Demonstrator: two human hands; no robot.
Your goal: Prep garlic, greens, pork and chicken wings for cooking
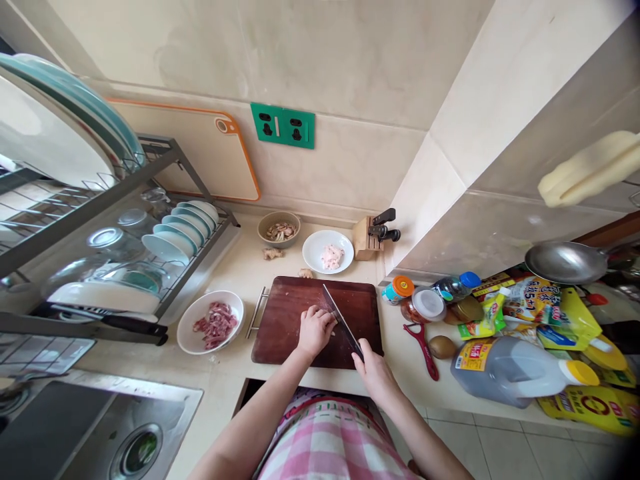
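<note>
A dark brown cutting board [290, 313] lies on the counter in front of me. My right hand [373, 370] is wrapped round the handle of a kitchen knife [341, 320], its blade pointing away from me and to the left over the board. Beside the blade, my left hand [316, 330] rests on the board with its fingers curled down. Whatever it holds is mostly hidden; a small pale bit shows by the fingertips. A white bowl of sliced raw meat [216, 323] stands left of the board. Behind it is a white plate [313, 250] with pale pink pieces of meat or fat.
A bowl of sliced mushrooms [280, 231] and a ginger root [273, 254] sit at the back, near a knife block [367, 241]. On the right are a red peeler [424, 350], a brown round fruit [443, 347], jars and a large jug [505, 373]. Leftward stand a dish rack [173, 300] and sink [185, 398].
</note>
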